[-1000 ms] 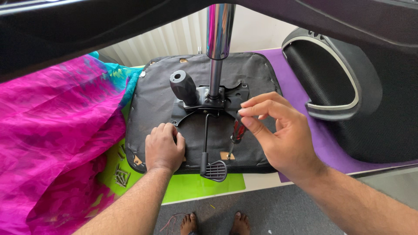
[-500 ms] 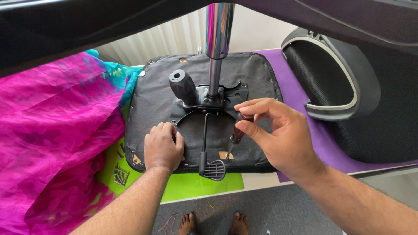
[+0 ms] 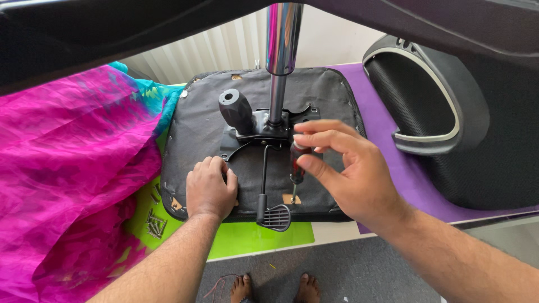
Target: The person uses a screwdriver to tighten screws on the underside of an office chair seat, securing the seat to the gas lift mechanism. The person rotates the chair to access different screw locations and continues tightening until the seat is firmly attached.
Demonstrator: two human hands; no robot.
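Here the upturned office-chair seat, grey fabric underside with a black metal tilt mechanism bolted on [image 3: 213, 120], lies flat on the table [image 3: 337, 231], bottom face up, which puts the mounting plate and its screw holes within reach from above. The chrome gas-lift column [image 3: 279, 62] stands upright out of the mechanism's centre. A black cylindrical tension knob [image 3: 236, 109] sticks up to the left of it, and a black lever with a ribbed paddle end [image 3: 269, 207] runs toward the near edge of the seat.

Our left hand [image 3: 209, 188] rests palm down on the seat beside the curved edge of the plate, fingers curled and pressing; it grips nothing, and we judge it is there to steady the seat against turning.

Our right hand [image 3: 348, 174] holds a small screwdriver with a red-and-black handle [image 3: 296, 163] near upright, pinched between thumb and fingertips at the handle. Its tip points down at a spot on the seat near the plate's right front corner. We cannot tell whether the tip sits in a screw head.

A loose pile of metal screws [image 3: 154, 221] lies on a lime-green mat [image 3: 247, 238] left of the seat, close to the left hand. Bright magenta and turquoise cloth [image 3: 67, 168] covers the left side. A purple mat [image 3: 387, 163] lies under the seat's right side, and a black mesh chair backrest with a grey rim [image 3: 432, 106] rests on it, well apart from the hands. Bare feet [image 3: 275, 287] show on the grey floor below.
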